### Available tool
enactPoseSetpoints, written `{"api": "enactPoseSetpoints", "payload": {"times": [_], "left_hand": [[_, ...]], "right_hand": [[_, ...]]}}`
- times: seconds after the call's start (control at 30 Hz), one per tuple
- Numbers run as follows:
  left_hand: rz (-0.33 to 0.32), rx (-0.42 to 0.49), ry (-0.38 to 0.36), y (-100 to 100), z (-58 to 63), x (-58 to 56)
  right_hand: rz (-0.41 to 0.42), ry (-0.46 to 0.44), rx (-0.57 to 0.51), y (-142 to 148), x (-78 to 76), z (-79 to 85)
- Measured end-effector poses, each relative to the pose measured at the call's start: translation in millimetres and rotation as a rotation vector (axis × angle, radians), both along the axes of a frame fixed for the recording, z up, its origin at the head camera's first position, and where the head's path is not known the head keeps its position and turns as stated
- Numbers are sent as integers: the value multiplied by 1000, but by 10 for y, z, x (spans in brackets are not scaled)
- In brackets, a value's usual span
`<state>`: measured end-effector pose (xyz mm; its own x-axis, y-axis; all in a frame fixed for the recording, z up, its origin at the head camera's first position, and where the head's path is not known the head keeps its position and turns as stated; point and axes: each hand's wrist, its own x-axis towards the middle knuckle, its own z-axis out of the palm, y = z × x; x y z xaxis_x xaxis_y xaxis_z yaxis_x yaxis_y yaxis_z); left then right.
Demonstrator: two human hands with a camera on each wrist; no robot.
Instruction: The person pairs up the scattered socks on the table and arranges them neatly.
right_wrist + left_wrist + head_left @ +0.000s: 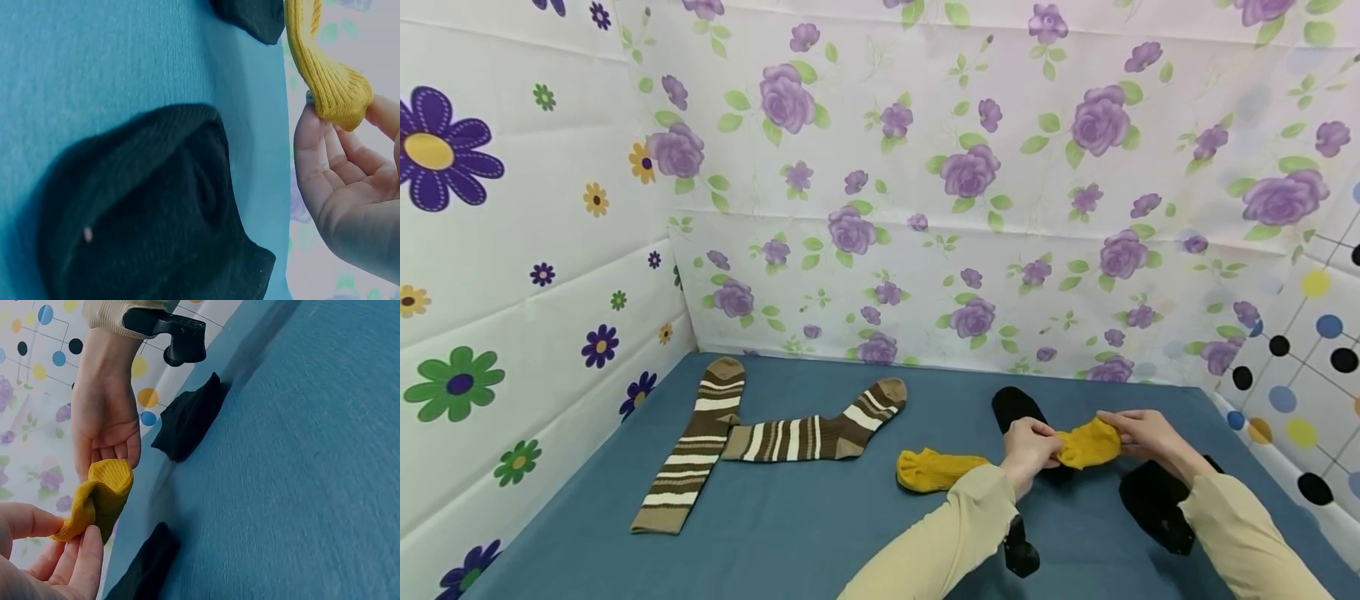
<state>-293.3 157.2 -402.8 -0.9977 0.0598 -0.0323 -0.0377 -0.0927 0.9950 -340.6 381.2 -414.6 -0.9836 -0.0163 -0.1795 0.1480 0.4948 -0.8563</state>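
Note:
A mustard-yellow ribbed sock (1091,443) is stretched between both hands above the table. My left hand (1028,454) pinches one end, thumb and fingers on the fabric in the left wrist view. At the other end my right hand (1152,437) grips the sock with its fingertips; the right wrist view shows that end bunched over them. A second yellow sock (934,471) lies folded just left of my left hand. One black sock (1018,407) lies behind the left hand, partly hidden by it. Another black sock (1156,500) lies beneath the right forearm.
Two brown-and-white striped socks lie left: one long and slanted (695,450), the other crosswise (816,435), its cuff touching the first. Blue cloth (790,533) covers the table. Flowered sheets (895,183) stand behind and left, and a dotted sheet (1311,367) on the right.

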Motion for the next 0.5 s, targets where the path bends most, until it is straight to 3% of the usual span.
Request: {"api": "enactPoseSetpoints", "payload": {"times": [0.5], "left_hand": [[-17, -15, 7, -218, 50, -59]], "right_hand": [[45, 12, -22, -203, -14, 29]]}}
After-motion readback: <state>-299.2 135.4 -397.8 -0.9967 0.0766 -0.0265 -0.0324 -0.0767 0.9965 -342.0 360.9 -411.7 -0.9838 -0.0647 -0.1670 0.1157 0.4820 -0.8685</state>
